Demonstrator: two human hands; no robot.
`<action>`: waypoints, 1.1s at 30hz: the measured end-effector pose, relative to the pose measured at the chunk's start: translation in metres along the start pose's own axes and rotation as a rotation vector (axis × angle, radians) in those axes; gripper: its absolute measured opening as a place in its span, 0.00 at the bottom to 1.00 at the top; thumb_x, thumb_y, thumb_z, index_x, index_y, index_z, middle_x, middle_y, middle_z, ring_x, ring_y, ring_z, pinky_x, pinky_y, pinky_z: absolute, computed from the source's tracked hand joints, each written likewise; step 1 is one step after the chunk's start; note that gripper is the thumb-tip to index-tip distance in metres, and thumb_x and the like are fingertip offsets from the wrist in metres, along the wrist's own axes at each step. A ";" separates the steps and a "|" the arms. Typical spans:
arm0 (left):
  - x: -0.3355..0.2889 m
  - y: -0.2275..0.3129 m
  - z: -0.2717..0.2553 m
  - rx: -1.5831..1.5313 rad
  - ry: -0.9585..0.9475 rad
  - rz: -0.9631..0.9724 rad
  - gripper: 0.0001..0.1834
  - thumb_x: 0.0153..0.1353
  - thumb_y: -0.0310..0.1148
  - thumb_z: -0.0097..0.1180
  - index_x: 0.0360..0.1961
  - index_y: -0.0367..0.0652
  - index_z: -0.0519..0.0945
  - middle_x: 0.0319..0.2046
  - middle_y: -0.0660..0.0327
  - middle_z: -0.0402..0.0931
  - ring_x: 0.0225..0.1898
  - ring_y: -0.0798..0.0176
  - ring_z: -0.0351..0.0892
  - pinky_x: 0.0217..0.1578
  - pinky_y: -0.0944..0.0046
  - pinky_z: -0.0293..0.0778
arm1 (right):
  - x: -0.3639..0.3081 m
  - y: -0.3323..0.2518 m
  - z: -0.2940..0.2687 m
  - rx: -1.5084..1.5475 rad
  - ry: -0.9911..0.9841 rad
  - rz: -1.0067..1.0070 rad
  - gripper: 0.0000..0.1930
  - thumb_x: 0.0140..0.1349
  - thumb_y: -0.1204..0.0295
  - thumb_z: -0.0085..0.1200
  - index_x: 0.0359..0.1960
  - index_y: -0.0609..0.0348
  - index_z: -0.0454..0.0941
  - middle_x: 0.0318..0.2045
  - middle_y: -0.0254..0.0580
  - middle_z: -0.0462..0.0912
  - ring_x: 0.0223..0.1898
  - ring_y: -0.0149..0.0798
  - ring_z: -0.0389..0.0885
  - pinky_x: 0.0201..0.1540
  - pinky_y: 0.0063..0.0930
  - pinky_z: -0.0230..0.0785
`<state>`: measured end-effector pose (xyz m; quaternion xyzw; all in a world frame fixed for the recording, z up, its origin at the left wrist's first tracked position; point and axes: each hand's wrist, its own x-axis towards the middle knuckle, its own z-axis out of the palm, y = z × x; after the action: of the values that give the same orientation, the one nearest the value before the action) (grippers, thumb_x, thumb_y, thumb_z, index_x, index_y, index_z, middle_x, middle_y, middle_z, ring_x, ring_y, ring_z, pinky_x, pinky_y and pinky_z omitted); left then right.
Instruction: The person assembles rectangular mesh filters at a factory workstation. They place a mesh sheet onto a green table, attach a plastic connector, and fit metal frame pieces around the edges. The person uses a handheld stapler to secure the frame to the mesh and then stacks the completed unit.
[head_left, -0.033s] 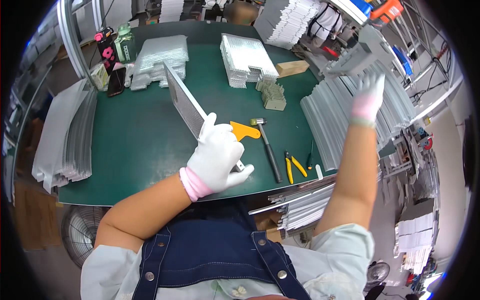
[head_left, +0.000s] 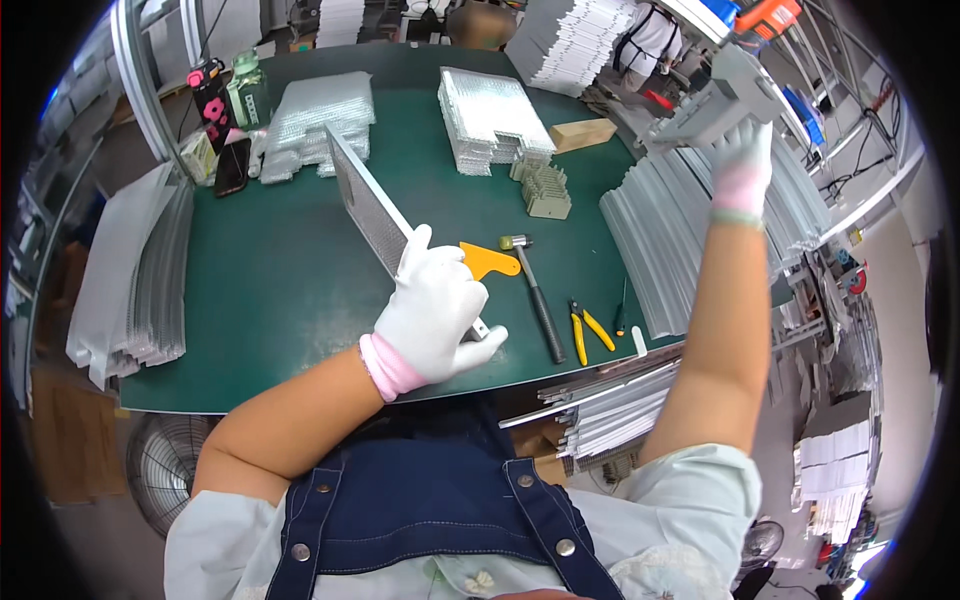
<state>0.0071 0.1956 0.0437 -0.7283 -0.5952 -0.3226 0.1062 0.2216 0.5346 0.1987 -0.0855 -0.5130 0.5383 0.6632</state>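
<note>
My left hand, in a white glove with a pink cuff, is closed on a flat panel with a grey mesh face and a pale metal edge. The panel tilts up and away to the left above the green table. Beside that hand lie a yellow scraper and a mallet with a dark handle. My right hand, also gloved, reaches far right above a stack of long grey metal strips. Its fingers overlap a grey boxy piece; whether they grip it is unclear.
Yellow-handled cutters and a screwdriver lie near the table's front edge. Bubble-wrapped packs, a white panel stack, metal brackets and a wood block stand farther back. Mesh panels lean left.
My right hand has shifted slightly to the right, and the grey boxy piece shows at a different angle beside it. My left hand and the panel stay in place.
</note>
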 end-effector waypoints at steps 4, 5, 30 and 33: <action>0.007 0.002 -0.002 -0.035 -0.047 0.033 0.20 0.46 0.44 0.68 0.31 0.40 0.78 0.26 0.55 0.72 0.47 0.43 0.74 0.61 0.31 0.56 | 0.115 -0.012 -0.009 -0.934 -0.483 -0.502 0.15 0.73 0.67 0.48 0.56 0.58 0.78 0.48 0.41 0.84 0.53 0.39 0.81 0.60 0.31 0.70; -0.002 -0.004 -0.002 -0.020 -0.012 0.005 0.20 0.47 0.44 0.68 0.33 0.41 0.78 0.27 0.55 0.72 0.47 0.43 0.74 0.61 0.31 0.56 | 0.089 0.002 0.052 -0.600 -0.367 -0.214 0.15 0.72 0.66 0.49 0.55 0.58 0.79 0.48 0.41 0.84 0.52 0.38 0.81 0.59 0.30 0.70; 0.019 0.001 0.025 0.034 0.122 0.067 0.19 0.57 0.54 0.58 0.28 0.48 0.84 0.27 0.56 0.75 0.40 0.51 0.74 0.60 0.44 0.57 | -0.169 -0.057 0.147 0.193 -0.453 -0.089 0.13 0.70 0.74 0.50 0.53 0.61 0.77 0.47 0.39 0.82 0.47 0.35 0.82 0.52 0.30 0.76; 0.018 -0.001 0.033 0.011 0.155 0.082 0.18 0.57 0.53 0.58 0.28 0.49 0.83 0.27 0.56 0.75 0.41 0.50 0.74 0.62 0.42 0.56 | -0.176 -0.056 0.146 0.204 -0.459 -0.018 0.13 0.69 0.76 0.50 0.53 0.61 0.77 0.47 0.39 0.83 0.48 0.35 0.82 0.52 0.30 0.75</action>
<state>0.0189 0.2279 0.0291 -0.7244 -0.5565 -0.3700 0.1692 0.1622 0.3065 0.1995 0.1108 -0.5938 0.5867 0.5393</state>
